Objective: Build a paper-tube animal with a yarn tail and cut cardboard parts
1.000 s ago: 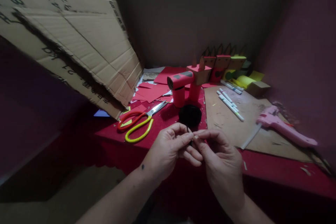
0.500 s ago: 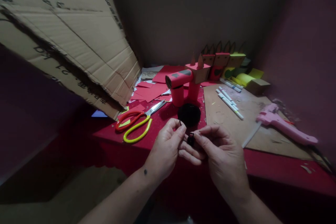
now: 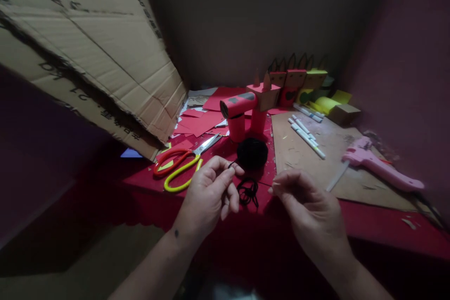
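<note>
At lower centre, my left hand (image 3: 211,192) is pinching black yarn (image 3: 231,164), my right hand (image 3: 311,211) seemingly pinching its end, loops (image 3: 249,191) between sitting untied, finished-looking cardboard figures (image 3: 296,78) standing right of upper centre.

Soft black yarn (image 3: 252,153) on matt red cloth (image 3: 147,178).
The yarn's loose loops (image 3: 248,191) look like thin, dull cord. The scissors (image 3: 197,152) have shiny metal blades and smooth, glossy grips, apparently plastic. The red paper (image 3: 198,124) is flat and matt, and the tube (image 3: 241,105) has a smooth papery skin. The cardboard sheet (image 3: 116,47) is ridged, with a rough, torn edge. The pens (image 3: 306,139) and pink glue gun (image 3: 383,166) look like smooth plastic, the glue stick (image 3: 338,176) cloudy and translucent.
</note>
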Demonstrator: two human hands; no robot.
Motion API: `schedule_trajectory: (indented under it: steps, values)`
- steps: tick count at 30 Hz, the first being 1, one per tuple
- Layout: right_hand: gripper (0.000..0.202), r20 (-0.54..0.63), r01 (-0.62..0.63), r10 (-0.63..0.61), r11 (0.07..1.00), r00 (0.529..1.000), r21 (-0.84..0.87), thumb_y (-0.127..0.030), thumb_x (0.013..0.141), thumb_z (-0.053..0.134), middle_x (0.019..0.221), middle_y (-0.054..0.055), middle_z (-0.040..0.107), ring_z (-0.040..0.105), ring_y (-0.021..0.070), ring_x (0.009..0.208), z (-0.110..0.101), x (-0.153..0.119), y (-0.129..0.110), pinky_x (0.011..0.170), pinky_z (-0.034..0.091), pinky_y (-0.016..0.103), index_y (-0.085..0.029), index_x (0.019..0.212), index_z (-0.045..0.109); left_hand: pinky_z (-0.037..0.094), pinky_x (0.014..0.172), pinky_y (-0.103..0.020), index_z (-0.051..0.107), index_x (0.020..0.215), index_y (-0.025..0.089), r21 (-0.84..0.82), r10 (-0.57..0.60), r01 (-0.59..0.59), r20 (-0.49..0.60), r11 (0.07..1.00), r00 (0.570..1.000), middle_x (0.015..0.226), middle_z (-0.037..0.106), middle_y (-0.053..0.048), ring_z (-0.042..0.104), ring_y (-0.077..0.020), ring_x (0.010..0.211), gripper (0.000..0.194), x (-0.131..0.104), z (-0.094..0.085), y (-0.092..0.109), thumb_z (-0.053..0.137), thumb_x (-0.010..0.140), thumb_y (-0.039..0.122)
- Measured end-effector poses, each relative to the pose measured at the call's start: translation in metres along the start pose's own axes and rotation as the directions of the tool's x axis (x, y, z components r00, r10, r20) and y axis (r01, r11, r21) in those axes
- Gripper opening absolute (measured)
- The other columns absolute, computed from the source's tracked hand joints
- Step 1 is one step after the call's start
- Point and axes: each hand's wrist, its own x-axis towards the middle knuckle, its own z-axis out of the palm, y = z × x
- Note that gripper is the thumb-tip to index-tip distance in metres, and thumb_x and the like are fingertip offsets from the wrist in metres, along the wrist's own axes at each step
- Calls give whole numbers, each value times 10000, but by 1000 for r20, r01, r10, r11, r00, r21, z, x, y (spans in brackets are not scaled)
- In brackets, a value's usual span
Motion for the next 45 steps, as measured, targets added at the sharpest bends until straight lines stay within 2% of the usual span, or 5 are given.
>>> schedule_trajectory:
  steps: [10, 23, 32, 38, 45]
  values:
    - [167, 303, 211, -94, 900, 948, -381, -225, 848, 460, 643, 10, 497, 479, 133, 588, -19, 9, -19, 548, 379, 273, -188, 711, 546, 326, 287, -100, 519, 798, 141, -383, 27, 8, 87, 924, 996, 578, 641, -19, 432, -29, 295, 75, 2, -1, 3, 470, 855, 139]
    - [244, 418, -462, 230, 629, 879, 625, -310, 813, 563, 569, -30, 490, 361, 40, 418, 15, 20, -20, 412, 242, 185, -165, 624, 505, 328, 273, -115, 441, 723, 175, -626, -103, 221, 220, 747, 970, 497, 347, 85, 361, -38, 344, 151, 10, 8, 4, 452, 870, 138]
    - [105, 135, -45, 32, 995, 990, 92, -266, 860, 505, 651, -21, 493, 452, 90, 555, 5, 20, -22, 505, 374, 207, -224, 915, 584, 241, 310, -116, 445, 747, 180, -535, -91, 170, 172, 827, 981, 492, 343, 82, 350, -32, 350, 112, 17, 3, 11, 496, 844, 155]
    - [189, 350, 508, -386, 765, 853, -396, -85, 830, 482, 787, 44, 534, 510, 132, 684, 8, 22, -24, 617, 416, 250, -155, 972, 585, 216, 303, -127, 451, 760, 184, -496, -104, 201, 216, 845, 971, 494, 350, 79, 348, -38, 350, 97, 19, 3, 14, 508, 836, 167]
    - [153, 334, 126, -102, 991, 937, -51, -188, 857, 487, 812, 26, 488, 481, 142, 770, 4, 26, -29, 676, 394, 261, -202, 716, 545, 223, 306, -129, 463, 767, 179, -479, -142, 225, 202, 849, 969, 488, 357, 78, 348, -38, 345, 85, 26, 4, 17, 523, 826, 187]
